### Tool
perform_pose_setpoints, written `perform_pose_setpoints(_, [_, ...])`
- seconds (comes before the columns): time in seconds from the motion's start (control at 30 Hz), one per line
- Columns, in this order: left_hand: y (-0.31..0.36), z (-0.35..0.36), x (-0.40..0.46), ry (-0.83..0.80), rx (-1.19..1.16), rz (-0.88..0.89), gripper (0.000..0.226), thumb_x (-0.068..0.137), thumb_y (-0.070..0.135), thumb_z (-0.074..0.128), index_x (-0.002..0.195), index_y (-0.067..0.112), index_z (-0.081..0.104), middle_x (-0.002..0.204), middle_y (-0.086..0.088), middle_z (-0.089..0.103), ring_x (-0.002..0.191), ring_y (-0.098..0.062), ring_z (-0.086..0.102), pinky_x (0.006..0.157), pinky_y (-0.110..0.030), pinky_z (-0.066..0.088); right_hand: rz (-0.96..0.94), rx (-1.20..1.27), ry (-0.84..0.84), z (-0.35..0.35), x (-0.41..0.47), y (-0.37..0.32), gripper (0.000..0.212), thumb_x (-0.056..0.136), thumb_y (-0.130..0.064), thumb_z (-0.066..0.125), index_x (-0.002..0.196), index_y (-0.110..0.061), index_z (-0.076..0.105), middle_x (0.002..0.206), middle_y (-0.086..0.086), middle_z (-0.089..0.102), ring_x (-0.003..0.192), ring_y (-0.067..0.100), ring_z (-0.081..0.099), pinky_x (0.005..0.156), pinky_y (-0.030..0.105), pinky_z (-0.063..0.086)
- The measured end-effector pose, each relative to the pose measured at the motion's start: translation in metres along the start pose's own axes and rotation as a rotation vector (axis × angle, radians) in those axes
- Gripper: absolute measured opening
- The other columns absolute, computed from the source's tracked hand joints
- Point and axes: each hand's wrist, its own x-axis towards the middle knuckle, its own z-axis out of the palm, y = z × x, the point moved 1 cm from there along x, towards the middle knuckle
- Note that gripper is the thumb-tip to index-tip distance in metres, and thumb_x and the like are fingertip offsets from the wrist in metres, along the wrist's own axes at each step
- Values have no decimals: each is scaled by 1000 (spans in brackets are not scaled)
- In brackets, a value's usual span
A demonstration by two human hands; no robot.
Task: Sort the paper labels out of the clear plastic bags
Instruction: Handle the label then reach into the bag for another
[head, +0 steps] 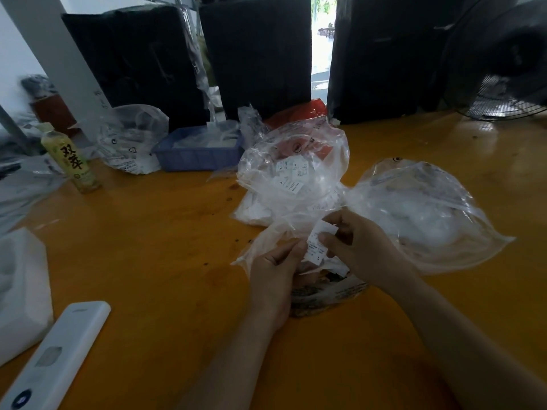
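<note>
Paper label (316, 243) pinched by right hand (359, 244), left hand (275, 273) gripping clear bag (322, 288), apparently holding labels.

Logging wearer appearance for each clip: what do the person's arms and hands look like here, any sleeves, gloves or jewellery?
Both forearms are bare up to the frame's lower edge; no sleeves show. The left hand and right hand are ungloved. No rings, watch or bracelets show on the visible fingers and wrists. Nails are too blurred to describe.

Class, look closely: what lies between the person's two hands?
In the head view, a white paper label lies between the left hand and right hand, both pinching it.
</note>
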Motion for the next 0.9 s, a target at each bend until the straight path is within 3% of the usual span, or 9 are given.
perform_pose_setpoints(0.07, [0,0,0,8,-5,-4,14,87,33,77,98,36,86,108,0,82,87,-23,80,67,-26,63,-9,11,7,0,-1,-2,22,99,-36,65,120,-33,59,94,-9,72,80,2,69,67,18,50])
perform_pose_setpoints(0.13, [1,0,0,14,-17,-9,13,88,32,78,96,39,86,108,1,82,86,-24,81,65,-25,63,-3,45,41,-2,-2,-3,25,98,-37,66,120,-40,54,85,-11,73,75,0,69,61,15,50])
perform_pose_setpoints(0.2, [1,1,1,19,-19,-9,15,91,29,77,94,41,85,110,1,81,86,-23,81,65,-25,63,-2,56,61,-4,-3,-3,19,97,-36,67,113,-38,56,81,-12,72,71,-1,68,59,14,49])
perform_pose_setpoints(0.3, [0,1,2,34,6,5,13,92,30,77,93,39,86,106,18,80,92,-17,80,66,-26,63,-55,7,26,0,-4,-5,4,97,-33,69,100,-31,67,83,-13,71,75,-1,67,68,20,54])
perform_pose_setpoints(0.37, [1,1,2,35,3,3,10,90,33,78,95,37,86,106,16,81,97,-19,79,66,-27,63,-89,-39,-8,4,-5,-6,3,98,-33,68,98,-31,69,83,-15,69,77,-1,66,68,20,53])
perform_pose_setpoints(0.53, [1,1,3,40,12,0,12,94,28,76,95,33,87,102,22,79,96,-17,79,64,-26,63,-44,9,56,0,-4,-7,14,97,-32,69,111,-34,65,83,-13,71,75,-1,67,66,16,52])
perform_pose_setpoints(0.73, [0,0,1,42,40,11,21,86,43,76,100,31,86,105,-1,82,94,-24,79,62,-26,61,86,53,-176,-4,0,-10,1,100,-31,65,100,-32,65,76,-13,71,64,7,66,60,22,53])
perform_pose_setpoints(0.8, [0,0,2,40,22,10,26,92,47,71,99,27,86,104,-5,82,92,-27,80,58,-25,60,113,108,-144,-10,9,-14,5,98,-27,67,94,-29,67,70,-8,71,59,8,62,61,26,52])
perform_pose_setpoints(0.9, [2,0,6,10,-110,-27,38,93,47,64,111,17,80,113,-9,80,86,-27,80,52,-27,60,203,406,-14,-19,37,-26,3,96,-21,71,97,-18,71,67,-1,69,58,12,60,62,29,53])
